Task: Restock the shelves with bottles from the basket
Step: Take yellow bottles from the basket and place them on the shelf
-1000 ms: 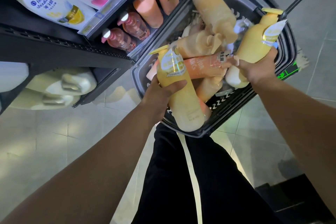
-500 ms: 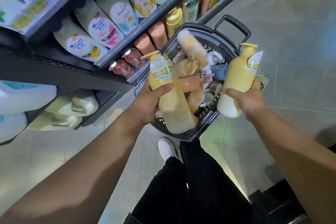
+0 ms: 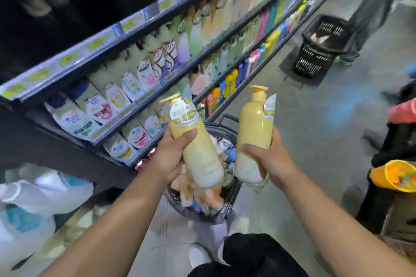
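Shelves (image 3: 144, 13) ran diagonally from the left edge to the upper right of the frame, stocked with rows of bottles; most labels were too blurred to read. Large white jugs (image 3: 33, 198) sat at the lower left.

At centre, the left hand (image 3: 171, 155) gripped a yellow pump bottle (image 3: 198, 146) around its middle. The thumb lay across the front and the fingers were wrapped behind. This bottle was tilted, with its cap toward the shelves.

The dark basket (image 3: 202, 216) stood on the floor directly below both hands and held mixed bottles.

Just right of centre, the right hand (image 3: 270, 159) held a second yellow pump bottle (image 3: 254, 132) near its base, fingers curled round it, pump uppermost and nearly upright. The two bottles were side by side and apart.

A second black basket (image 3: 319, 51) stood at the upper right. An orange container (image 3: 396, 175) lay at the right edge.
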The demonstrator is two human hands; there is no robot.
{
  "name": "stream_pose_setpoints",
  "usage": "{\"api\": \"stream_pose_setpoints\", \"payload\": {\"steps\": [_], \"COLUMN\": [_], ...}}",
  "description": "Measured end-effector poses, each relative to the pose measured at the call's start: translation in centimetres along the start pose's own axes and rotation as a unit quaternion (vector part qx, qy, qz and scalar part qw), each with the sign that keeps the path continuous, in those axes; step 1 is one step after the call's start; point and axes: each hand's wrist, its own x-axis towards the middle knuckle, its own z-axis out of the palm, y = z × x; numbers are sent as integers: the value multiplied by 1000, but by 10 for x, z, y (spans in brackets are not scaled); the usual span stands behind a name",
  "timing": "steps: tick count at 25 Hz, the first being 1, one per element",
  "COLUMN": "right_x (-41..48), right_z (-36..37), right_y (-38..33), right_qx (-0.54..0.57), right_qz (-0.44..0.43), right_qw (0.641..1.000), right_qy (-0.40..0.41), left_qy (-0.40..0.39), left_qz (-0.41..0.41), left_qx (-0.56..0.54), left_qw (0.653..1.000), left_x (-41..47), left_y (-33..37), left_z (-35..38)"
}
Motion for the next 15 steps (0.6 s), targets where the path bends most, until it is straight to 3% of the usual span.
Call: {"api": "stream_pose_setpoints", "payload": {"steps": [6, 15], "right_x": [-30, 20], "right_z": [-35, -137], "right_y": [-65, -115], "right_qx": [32, -3], "right_qz": [-50, -113], "right_qw": [998, 991], "right_qy": [-23, -65], "left_qy": [-11, 23], "left_qz": [70, 127], "left_qx": [39, 40], "left_qw": [997, 991], "left_x": [-40, -28], "left_y": [56, 60], "left_z": [61, 180]}}
